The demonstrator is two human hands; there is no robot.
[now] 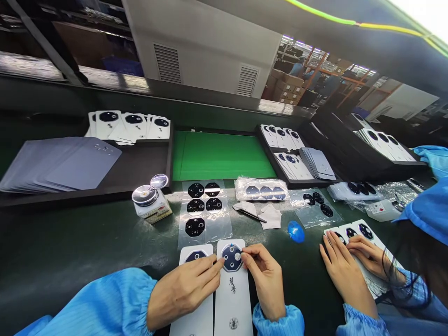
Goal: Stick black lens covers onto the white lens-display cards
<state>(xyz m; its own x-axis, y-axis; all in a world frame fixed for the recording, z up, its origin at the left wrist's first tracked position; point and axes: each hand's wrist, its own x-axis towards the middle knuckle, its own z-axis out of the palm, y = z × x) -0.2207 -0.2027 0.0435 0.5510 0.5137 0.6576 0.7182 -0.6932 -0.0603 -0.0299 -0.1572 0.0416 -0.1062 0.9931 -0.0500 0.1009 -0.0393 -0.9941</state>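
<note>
Two white phone back covers lie side by side at the bench's front, the left cover (196, 317) partly under my left hand (185, 289). On the right cover (233, 303) sits a dark octagonal lens cover (229, 261) with ringed holes and a small blue tab at its top. My left fingertips, closed together, press at the lens cover's left edge. At its upper right edge, my right hand (266, 277) pinches with thumb and forefinger. Beyond them lies a clear sheet (219, 228) bearing several black octagonal lens pieces.
White wipes (271, 217) with tweezers (250, 213) and a blue oval object (296, 232) lie ahead. A round-lidded metal container (145, 196) stands on a small box. Black trays (143, 161) hold covers. At right a co-worker's hands (345, 266) rest on other covers.
</note>
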